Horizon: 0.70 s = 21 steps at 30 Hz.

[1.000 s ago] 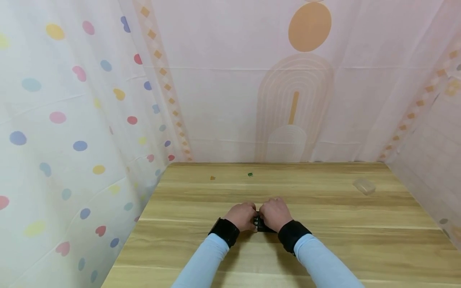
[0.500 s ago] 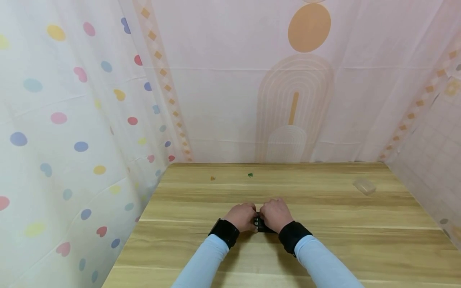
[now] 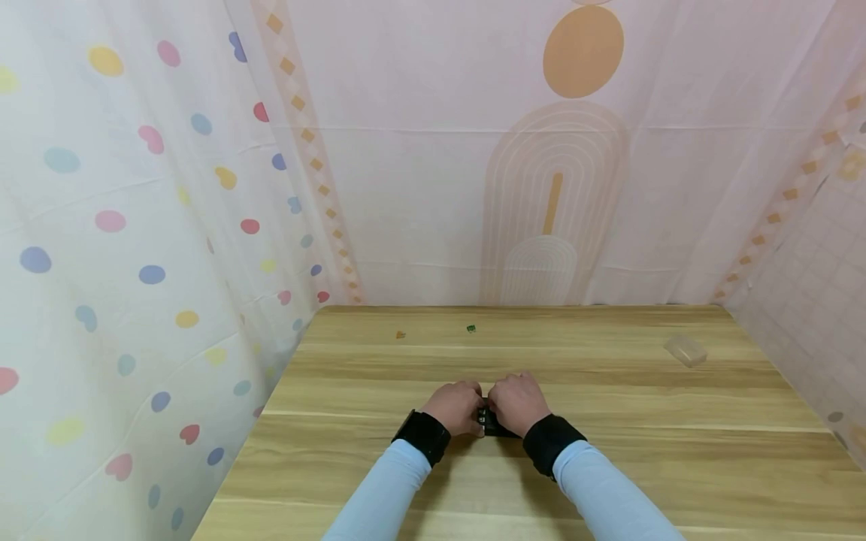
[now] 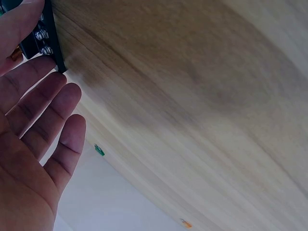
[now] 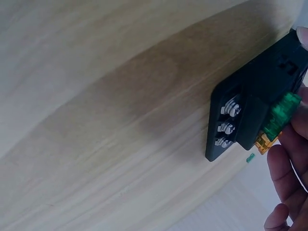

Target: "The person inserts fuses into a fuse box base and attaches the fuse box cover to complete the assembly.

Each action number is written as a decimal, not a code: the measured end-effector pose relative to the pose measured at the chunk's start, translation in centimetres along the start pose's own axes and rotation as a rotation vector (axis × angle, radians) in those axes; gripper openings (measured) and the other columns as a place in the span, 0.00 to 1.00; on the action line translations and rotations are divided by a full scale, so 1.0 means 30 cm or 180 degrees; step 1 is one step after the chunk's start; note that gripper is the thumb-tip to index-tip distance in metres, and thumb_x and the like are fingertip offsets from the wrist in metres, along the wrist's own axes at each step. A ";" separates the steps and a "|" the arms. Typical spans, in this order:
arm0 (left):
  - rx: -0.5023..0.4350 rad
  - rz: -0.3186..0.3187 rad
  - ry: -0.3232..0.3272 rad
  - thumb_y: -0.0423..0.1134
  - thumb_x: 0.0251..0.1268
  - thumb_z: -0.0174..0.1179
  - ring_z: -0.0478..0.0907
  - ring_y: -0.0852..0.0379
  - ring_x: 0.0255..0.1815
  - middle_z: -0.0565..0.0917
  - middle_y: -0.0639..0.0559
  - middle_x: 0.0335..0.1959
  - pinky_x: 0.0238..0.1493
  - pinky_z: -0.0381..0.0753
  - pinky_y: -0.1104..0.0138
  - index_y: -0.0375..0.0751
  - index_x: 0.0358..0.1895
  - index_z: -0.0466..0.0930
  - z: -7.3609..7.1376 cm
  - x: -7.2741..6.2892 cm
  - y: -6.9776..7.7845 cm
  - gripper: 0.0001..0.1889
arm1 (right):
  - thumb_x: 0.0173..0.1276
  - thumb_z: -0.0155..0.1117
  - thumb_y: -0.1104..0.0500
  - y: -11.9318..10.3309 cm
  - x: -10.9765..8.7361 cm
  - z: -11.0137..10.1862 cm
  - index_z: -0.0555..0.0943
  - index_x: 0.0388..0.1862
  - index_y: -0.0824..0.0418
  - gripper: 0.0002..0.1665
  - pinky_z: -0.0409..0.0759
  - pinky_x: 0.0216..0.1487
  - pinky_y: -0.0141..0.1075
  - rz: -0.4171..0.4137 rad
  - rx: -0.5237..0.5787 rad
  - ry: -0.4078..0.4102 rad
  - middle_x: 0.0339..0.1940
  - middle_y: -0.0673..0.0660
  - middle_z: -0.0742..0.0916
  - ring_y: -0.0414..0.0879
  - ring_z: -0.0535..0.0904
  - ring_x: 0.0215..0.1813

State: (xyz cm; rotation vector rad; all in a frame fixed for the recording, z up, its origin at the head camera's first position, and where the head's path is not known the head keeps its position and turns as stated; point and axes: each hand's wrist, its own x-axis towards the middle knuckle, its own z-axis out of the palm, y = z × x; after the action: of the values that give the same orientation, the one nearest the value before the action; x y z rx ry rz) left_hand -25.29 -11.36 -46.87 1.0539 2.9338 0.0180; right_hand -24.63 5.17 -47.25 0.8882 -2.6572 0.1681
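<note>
A black fuse block [image 5: 269,79] with metal screw terminals [image 5: 229,115] lies under both hands near the table's middle. My left hand [image 3: 455,407] grips its left end; in the left wrist view the thumb [image 4: 21,21] overlaps the block and the fingers [image 4: 67,103] extend along its edge. My right hand [image 3: 519,402] bends over the block from the right. Its fingers [image 5: 286,173] pinch close around a green blade fuse [image 5: 281,115] on the block. An orange blade fuse [image 5: 265,143] sits right beside the green one. The hands partly hide the block.
Toward the back of the wooden table [image 3: 609,481] lie a small orange piece [image 3: 401,335] and a small green piece [image 3: 471,329], well apart. A clear plastic box [image 3: 686,351] stands at the back right. Patterned curtains [image 3: 406,150] border the table.
</note>
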 end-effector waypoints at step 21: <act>0.0065 -0.0130 -0.0019 0.52 0.45 0.78 0.74 0.63 0.31 0.79 0.59 0.34 0.32 0.76 0.69 0.51 0.31 0.88 0.008 -0.001 -0.003 0.14 | 0.59 0.76 0.52 0.010 -0.024 0.002 0.90 0.35 0.54 0.09 0.76 0.40 0.48 0.0539 0.0367 -0.0217 0.30 0.49 0.87 0.47 0.83 0.35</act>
State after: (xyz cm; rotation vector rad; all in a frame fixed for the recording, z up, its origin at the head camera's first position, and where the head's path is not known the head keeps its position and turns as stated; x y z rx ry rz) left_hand -25.31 -11.45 -47.12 0.9943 2.9556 -0.0160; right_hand -24.28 5.79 -47.56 0.7136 -2.8102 0.3401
